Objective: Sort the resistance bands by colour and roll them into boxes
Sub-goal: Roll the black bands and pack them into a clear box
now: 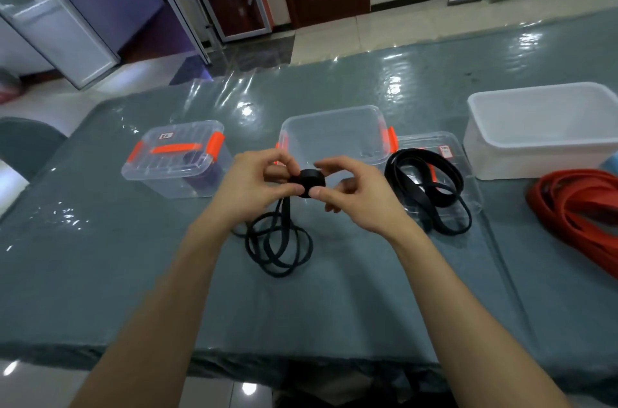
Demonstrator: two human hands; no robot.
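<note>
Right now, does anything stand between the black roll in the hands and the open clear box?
Nothing visible does. The left hand and right hand hold the black roll in front of the open clear box, which has no lid on. Only the band's unrolled tail hangs to the table.

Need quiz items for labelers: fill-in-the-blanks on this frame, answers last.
The left hand and right hand hold a partly rolled ____ band.
The red bands lie in front of the ____ tub.
The lidded box stands farthest ____.
Answers: black; white; left.
</note>
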